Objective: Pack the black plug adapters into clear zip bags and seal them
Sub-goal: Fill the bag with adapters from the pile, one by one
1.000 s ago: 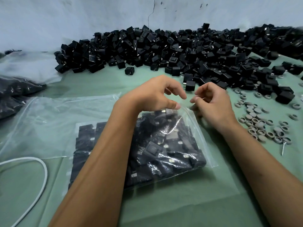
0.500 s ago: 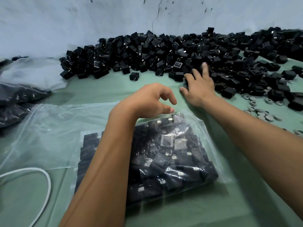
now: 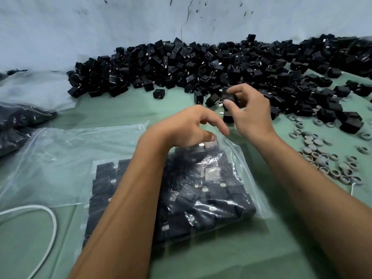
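Note:
A clear zip bag (image 3: 247, 178) holding several black plug adapters lies on the green table in front of me. My left hand (image 3: 187, 127) pinches the bag's open top edge between thumb and fingers. Just beyond it, my right hand (image 3: 249, 111) grips a few black adapters (image 3: 228, 97), lifted a little above the table. A long heap of loose black adapters (image 3: 201, 65) runs along the wall behind both hands.
An empty clear bag (image 3: 50, 158) lies flat at the left, partly under the filled one. Dark filled bags (image 3: 18, 125) sit at the far left. Several small grey rings (image 3: 322, 156) are scattered on the right. A white cable (image 3: 53, 220) loops at the lower left.
My right hand left the bag's mouth, reached into the heap, and has now come back toward the bag gripping adapters. My left hand has kept its hold on the bag's top edge.

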Motion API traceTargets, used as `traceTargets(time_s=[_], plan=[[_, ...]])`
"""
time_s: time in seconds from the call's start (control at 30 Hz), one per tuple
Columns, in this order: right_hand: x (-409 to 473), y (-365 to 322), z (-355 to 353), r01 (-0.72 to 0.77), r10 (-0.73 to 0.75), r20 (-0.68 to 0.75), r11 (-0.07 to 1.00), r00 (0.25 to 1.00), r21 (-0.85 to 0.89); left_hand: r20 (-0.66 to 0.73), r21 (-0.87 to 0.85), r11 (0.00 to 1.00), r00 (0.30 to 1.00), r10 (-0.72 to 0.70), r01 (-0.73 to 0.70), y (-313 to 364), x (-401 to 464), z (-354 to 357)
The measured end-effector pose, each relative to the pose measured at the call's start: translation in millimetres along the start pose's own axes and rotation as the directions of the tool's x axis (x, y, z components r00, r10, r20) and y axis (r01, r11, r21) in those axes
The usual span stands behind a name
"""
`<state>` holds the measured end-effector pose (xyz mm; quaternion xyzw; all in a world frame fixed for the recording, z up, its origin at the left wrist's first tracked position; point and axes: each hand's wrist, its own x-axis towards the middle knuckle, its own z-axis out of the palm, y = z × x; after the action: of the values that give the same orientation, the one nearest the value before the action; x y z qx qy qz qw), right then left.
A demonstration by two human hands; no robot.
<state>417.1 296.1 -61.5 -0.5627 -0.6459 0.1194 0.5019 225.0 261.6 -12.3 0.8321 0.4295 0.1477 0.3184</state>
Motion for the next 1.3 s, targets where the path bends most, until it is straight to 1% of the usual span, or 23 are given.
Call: traceTargets(time_s=[0.03, 0.1, 0.17, 0.23, 0.33, 0.4, 0.47, 0.5, 0.57, 0.67, 0.7, 0.8, 0.9, 0.93, 1.0, 1.07, 1.17, 1.23, 1.3], plan=[[-9, 1, -6, -0.053, 0.054, -0.017, 0.997, 0.998, 0.052, 0.013, -0.011, 1.0, 1.0, 0.002, -0.002, 2, 0, 2], [-27, 4, -16, -0.155, 0.152, 0.034, 0.972, 0.988, 0.174, 0.032, -0.041, 0.999, 0.999, -0.007, 0.008, 2, 1, 4], [-42, 7, -24, -0.202, 0.187, 0.096, 0.963, 0.978, 0.179, 0.043, -0.057, 0.998, 0.999, -0.006, 0.008, 2, 2, 4], [-50, 11, -30, -0.183, 0.158, 0.168, 0.972, 0.973, 0.145, 0.058, -0.074, 0.997, 0.998, 0.009, -0.004, 3, 2, 4], [-53, 13, -34, -0.156, 0.103, 0.301, 0.975, 0.948, 0.16, 0.052, -0.076, 0.997, 0.998, 0.033, -0.029, 2, 1, 6], [-53, 13, -35, -0.179, 0.077, 0.387, 0.956, 0.919, 0.234, 0.028, -0.073, 0.996, 0.998, 0.052, -0.05, 0, 0, 5], [-53, 12, -38, -0.266, 0.088, 0.447, 0.897, 0.89, 0.354, 0.009, -0.07, 0.995, 0.998, 0.068, -0.067, -1, 1, 3], [-53, 12, -41, -0.298, 0.092, 0.47, 0.872, 0.878, 0.387, 0.005, -0.072, 0.994, 0.997, 0.077, -0.076, -1, 1, 2], [-50, 10, -48, -0.315, 0.075, 0.512, 0.861, 0.856, 0.4, -0.004, -0.067, 0.993, 0.995, 0.099, -0.099, -1, 1, 0], [-46, 8, -60, -0.225, -0.005, 0.575, 0.917, 0.818, 0.329, -0.024, -0.061, 0.992, 0.994, 0.108, -0.109, -2, 2, 0], [-45, 7, -63, -0.22, -0.011, 0.605, 0.926, 0.796, 0.306, -0.029, -0.066, 0.991, 0.993, 0.112, -0.113, -1, 2, 0], [-46, 2, -65, -0.268, -0.01, 0.677, 0.914, 0.736, 0.305, -0.046, -0.077, 0.99, 0.993, 0.112, -0.115, 1, 2, 0], [-50, -3, -63, -0.289, -0.072, 0.73, 0.889, 0.68, 0.356, -0.057, -0.072, 0.989, 0.991, 0.124, -0.128, 3, 3, 1], [-51, -4, -61, -0.289, -0.085, 0.735, 0.885, 0.673, 0.366, -0.06, -0.066, 0.989, 0.99, 0.128, -0.132, 4, 2, 1], [-51, -6, -60, -0.293, -0.086, 0.718, 0.875, 0.691, 0.387, -0.078, -0.068, 0.99, 0.99, 0.12, -0.125, 3, 1, 0], [-50, -5, -62, -0.31, -0.058, 0.694, 0.866, 0.717, 0.393, -0.123, -0.115, 0.987, 0.987, 0.102, -0.117, 0, -3, -4], [-49, -4, -65, -0.314, -0.04, 0.69, 0.87, 0.723, 0.38, -0.254, -0.191, 0.973, 0.964, 0.077, -0.128, -9, -16, -20], [-49, -5, -66, -0.339, -0.04, 0.696, 0.853, 0.717, 0.397, -0.359, -0.307, 0.939, 0.933, 0.039, -0.157, -16, -28, -32], [-50, -7, -65, -0.351, -0.046, 0.698, 0.84, 0.714, 0.414, -0.484, -0.456, 0.865, 0.874, -0.044, -0.209, -20, -39, -44]])
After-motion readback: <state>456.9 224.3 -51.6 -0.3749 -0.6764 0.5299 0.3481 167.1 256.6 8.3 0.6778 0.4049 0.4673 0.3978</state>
